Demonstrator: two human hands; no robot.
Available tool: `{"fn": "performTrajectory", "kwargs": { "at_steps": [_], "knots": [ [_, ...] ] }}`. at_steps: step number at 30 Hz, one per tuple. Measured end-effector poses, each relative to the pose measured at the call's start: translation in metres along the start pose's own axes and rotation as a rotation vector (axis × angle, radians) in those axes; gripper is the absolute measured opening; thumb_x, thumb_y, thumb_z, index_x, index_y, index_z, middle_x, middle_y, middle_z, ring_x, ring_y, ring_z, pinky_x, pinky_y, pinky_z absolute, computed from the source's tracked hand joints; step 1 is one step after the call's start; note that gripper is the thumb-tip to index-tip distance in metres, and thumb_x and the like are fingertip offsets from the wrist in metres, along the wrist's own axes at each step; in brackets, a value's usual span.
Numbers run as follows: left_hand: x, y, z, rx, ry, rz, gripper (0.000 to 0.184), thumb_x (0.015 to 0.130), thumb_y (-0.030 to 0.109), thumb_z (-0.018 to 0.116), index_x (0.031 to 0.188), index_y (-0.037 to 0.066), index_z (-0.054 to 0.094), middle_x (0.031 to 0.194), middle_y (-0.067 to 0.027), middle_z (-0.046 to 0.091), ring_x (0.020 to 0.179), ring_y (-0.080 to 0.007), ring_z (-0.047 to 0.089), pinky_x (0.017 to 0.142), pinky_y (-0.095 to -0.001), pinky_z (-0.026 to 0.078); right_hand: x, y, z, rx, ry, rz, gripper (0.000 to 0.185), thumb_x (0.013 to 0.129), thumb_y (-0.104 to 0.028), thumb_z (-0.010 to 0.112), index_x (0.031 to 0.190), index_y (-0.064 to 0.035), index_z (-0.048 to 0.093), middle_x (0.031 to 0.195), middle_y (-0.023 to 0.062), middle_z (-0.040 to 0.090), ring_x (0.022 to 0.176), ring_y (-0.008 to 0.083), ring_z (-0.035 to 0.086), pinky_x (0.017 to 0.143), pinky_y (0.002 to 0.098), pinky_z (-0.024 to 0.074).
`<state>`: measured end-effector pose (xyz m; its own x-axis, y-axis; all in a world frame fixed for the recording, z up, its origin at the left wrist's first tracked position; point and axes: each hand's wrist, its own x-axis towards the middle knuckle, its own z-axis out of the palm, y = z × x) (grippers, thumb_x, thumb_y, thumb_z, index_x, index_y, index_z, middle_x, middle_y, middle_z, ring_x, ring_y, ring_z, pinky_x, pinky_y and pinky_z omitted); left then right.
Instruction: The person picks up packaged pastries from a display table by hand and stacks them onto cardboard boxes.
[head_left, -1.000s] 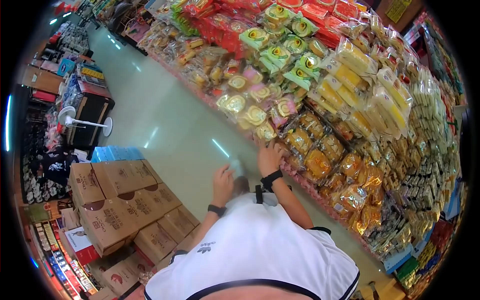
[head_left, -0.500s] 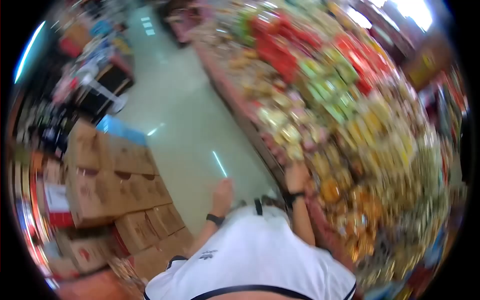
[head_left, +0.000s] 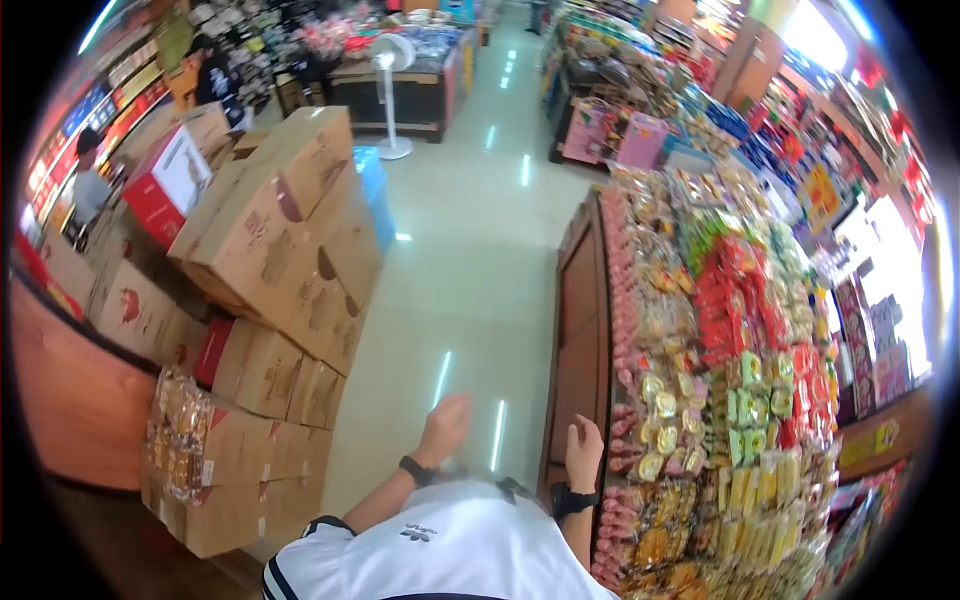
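My left hand (head_left: 446, 428) hangs in front of my body over the tiled floor. Its fingers are slightly blurred but look loosely open, with nothing visible in them. Beside the dark side of the display stand (head_left: 578, 345) is my right hand (head_left: 584, 452), fingers loosely bent and apart, holding nothing I can see. The closest goods to it are the small pink packets (head_left: 622, 440) along the stand's edge and the gold-wrapped packs (head_left: 657, 420). Each wrist carries a dark band.
Stacked cardboard boxes (head_left: 290, 235) stand on the left, with a clear pack of brown snacks (head_left: 180, 435) on the lower ones. A tiled aisle (head_left: 460, 270) runs ahead. Farther off are a white standing fan (head_left: 388, 95), more stalls and two people at the left.
The view has swung right and lifted, so the aisle now runs straight ahead. My right hand, earlier over the packets at the stand's edge, is now beside the stand.
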<state>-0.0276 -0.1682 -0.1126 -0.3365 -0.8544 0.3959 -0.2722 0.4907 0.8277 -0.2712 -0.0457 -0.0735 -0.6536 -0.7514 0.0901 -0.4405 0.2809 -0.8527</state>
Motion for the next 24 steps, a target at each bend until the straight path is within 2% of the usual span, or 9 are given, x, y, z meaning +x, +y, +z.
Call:
{"fn": "performTrajectory", "kwargs": {
  "at_steps": [1, 4, 5, 6, 9, 15, 18, 21, 24],
  "knots": [
    [0.002, 0.0, -0.013, -0.025, 0.023, -0.046, 0.024, 0.084, -0.001, 0.058, 0.107, 0.0, 0.062, 0.111, -0.0168, 0.063, 0.099, -0.0357, 0.062, 0.085, -0.0397, 0.052, 0.005, -0.007, 0.013, 0.028, -0.022, -0.045, 0.025, 0.092, -0.01, 0.058, 0.112, 0.0049, 0.061, 0.102, 0.0175, 0.067, 0.094, 0.027, 0.066, 0.084, 0.0336, 0.051],
    [-0.001, -0.004, -0.041, -0.078, 0.118, -0.155, 0.019, 0.086, 0.002, 0.059, 0.105, 0.001, 0.063, 0.113, -0.0162, 0.063, 0.1, -0.0345, 0.062, 0.087, -0.0387, 0.051, 0.013, -0.045, 0.035, 0.13, -0.192, -0.037, 0.025, 0.092, -0.009, 0.058, 0.112, 0.0053, 0.062, 0.101, 0.0157, 0.068, 0.095, 0.0225, 0.065, 0.084, 0.0319, 0.0506],
    [-0.01, -0.014, -0.057, -0.051, 0.231, -0.19, 0.018, 0.087, 0.003, 0.059, 0.104, 0.001, 0.063, 0.113, -0.0158, 0.064, 0.1, -0.0339, 0.062, 0.088, -0.0384, 0.051, 0.018, -0.053, 0.055, 0.167, -0.24, -0.105, 0.024, 0.092, -0.008, 0.058, 0.111, 0.0055, 0.063, 0.099, 0.0134, 0.068, 0.094, 0.0188, 0.064, 0.084, 0.0305, 0.0502],
    [-0.015, -0.021, -0.06, -0.047, 0.28, -0.206, 0.016, 0.088, 0.005, 0.06, 0.103, 0.001, 0.064, 0.113, -0.0155, 0.064, 0.101, -0.0334, 0.062, 0.089, -0.0381, 0.05, 0.019, -0.06, 0.062, 0.199, -0.29, -0.063, 0.023, 0.093, -0.009, 0.054, 0.11, 0.0052, 0.063, 0.101, 0.0103, 0.068, 0.093, 0.0174, 0.063, 0.084, 0.0284, 0.0491],
    [-0.026, -0.016, -0.08, -0.017, 0.399, -0.248, 0.015, 0.089, 0.007, 0.061, 0.103, 0.002, 0.064, 0.109, -0.0147, 0.065, 0.1, -0.0303, 0.063, 0.087, -0.0364, 0.051, 0.025, -0.08, 0.086, 0.18, -0.373, -0.143, 0.02, 0.093, -0.009, 0.055, 0.105, 0.0045, 0.065, 0.093, 0.0085, 0.068, 0.087, 0.0165, 0.063, 0.079, 0.0275, 0.0496],
    [-0.034, 0.001, -0.097, 0.057, 0.583, -0.332, 0.014, 0.087, 0.001, 0.06, 0.101, 0.0, 0.064, 0.099, -0.0151, 0.066, 0.089, -0.0288, 0.065, 0.079, -0.0344, 0.052, 0.057, -0.073, 0.137, 0.177, -0.628, -0.21, 0.021, 0.093, -0.011, 0.057, 0.105, 0.0043, 0.066, 0.093, 0.0087, 0.07, 0.085, 0.0158, 0.064, 0.078, 0.0277, 0.0499],
    [-0.033, 0.005, -0.096, 0.108, 0.679, -0.338, 0.014, 0.088, 0.001, 0.059, 0.101, 0.0, 0.064, 0.097, -0.0152, 0.066, 0.088, -0.0289, 0.065, 0.078, -0.0344, 0.052, 0.075, -0.08, 0.152, 0.179, -0.731, -0.272, 0.023, 0.093, -0.012, 0.057, 0.107, 0.0041, 0.065, 0.094, 0.009, 0.07, 0.085, 0.0159, 0.065, 0.078, 0.0273, 0.0497],
    [-0.025, 0.003, -0.084, 0.097, 0.693, -0.379, 0.015, 0.088, 0.001, 0.059, 0.102, 0.001, 0.064, 0.096, -0.0149, 0.066, 0.088, -0.0282, 0.065, 0.078, -0.0342, 0.052, 0.097, -0.088, 0.152, 0.193, -0.766, -0.285, 0.023, 0.094, -0.012, 0.057, 0.108, 0.004, 0.065, 0.095, 0.0103, 0.07, 0.086, 0.0162, 0.065, 0.078, 0.0279, 0.0498],
    [-0.003, 0.002, -0.063, 0.082, 0.651, -0.359, 0.015, 0.088, -0.001, 0.059, 0.102, 0.0, 0.065, 0.101, -0.0125, 0.066, 0.09, -0.0234, 0.065, 0.077, -0.0311, 0.053, 0.125, -0.08, 0.138, 0.229, -0.727, -0.256, 0.023, 0.094, -0.011, 0.056, 0.109, 0.0037, 0.065, 0.096, 0.0122, 0.07, 0.087, 0.0173, 0.065, 0.08, 0.0296, 0.0501]
  ]
}}
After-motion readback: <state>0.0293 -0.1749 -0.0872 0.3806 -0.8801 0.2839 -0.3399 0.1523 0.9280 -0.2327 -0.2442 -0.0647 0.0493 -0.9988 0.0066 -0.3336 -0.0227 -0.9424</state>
